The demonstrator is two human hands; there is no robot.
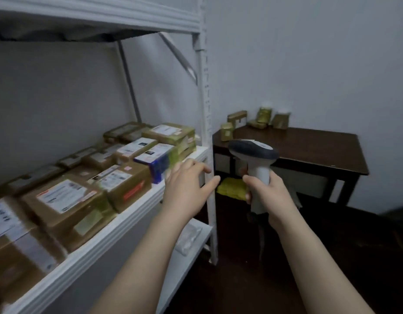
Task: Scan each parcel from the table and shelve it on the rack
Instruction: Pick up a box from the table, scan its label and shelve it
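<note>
A: My left grip (pixel 185 188), fingers apart and empty, hangs by the rack (pixel 119 230); my right grip (pixel 268 196) is clamped on the scanner (pixel 252 152).
B: Progress?
A: Shelved parcels (pixel 66 200) fill the rack; I judge several small parcels (pixel 265 115) on the surface (pixel 309 150) remain.

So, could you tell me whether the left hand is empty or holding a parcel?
Empty: the left hand is spread open, gripping nothing, near the rack post.

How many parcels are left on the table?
5. On the table: corner parcel at its left end, boxy parcel behind that, then flat parcel, upright parcel behind it, and rightmost parcel. Blur may hide others.
</note>
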